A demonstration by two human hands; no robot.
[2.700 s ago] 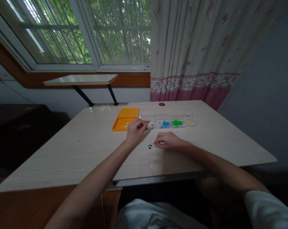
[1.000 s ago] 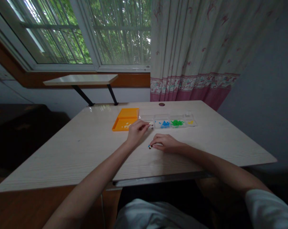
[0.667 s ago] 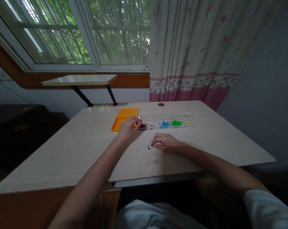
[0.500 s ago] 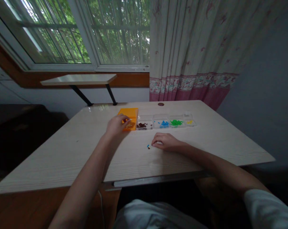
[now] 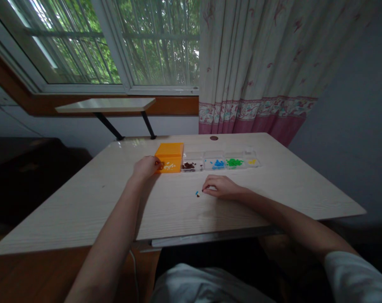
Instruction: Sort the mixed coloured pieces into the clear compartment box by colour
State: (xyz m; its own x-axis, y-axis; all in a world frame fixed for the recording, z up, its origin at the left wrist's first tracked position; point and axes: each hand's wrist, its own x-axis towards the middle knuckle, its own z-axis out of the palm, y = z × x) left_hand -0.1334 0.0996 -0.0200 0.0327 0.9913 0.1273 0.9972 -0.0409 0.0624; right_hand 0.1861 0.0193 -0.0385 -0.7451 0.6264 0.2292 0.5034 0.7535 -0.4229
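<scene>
My left hand (image 5: 146, 166) is at the left side of an open orange box (image 5: 168, 149), its fingers pinched together at the edge. What they hold, if anything, is too small to make out. Small white pieces (image 5: 169, 166) lie scattered inside that box. My right hand (image 5: 221, 186) rests on the table, thumb and forefinger closed on a tiny dark piece (image 5: 202, 190). Just left of those fingertips sits a little cluster of blue, white and dark pieces (image 5: 197, 194); how they are joined I cannot tell.
Clear open cases stand in a row right of the orange box, with brown pieces (image 5: 188, 166), blue pieces (image 5: 218, 164), green pieces (image 5: 234, 162) and yellow pieces (image 5: 252, 161). A raised shelf (image 5: 105, 104) stands at the table's (image 5: 273, 176) back left. A curtain hangs behind.
My left hand has moved left from over the orange box to its left edge, uncovering the white pieces. The right hand stays almost where it was.
</scene>
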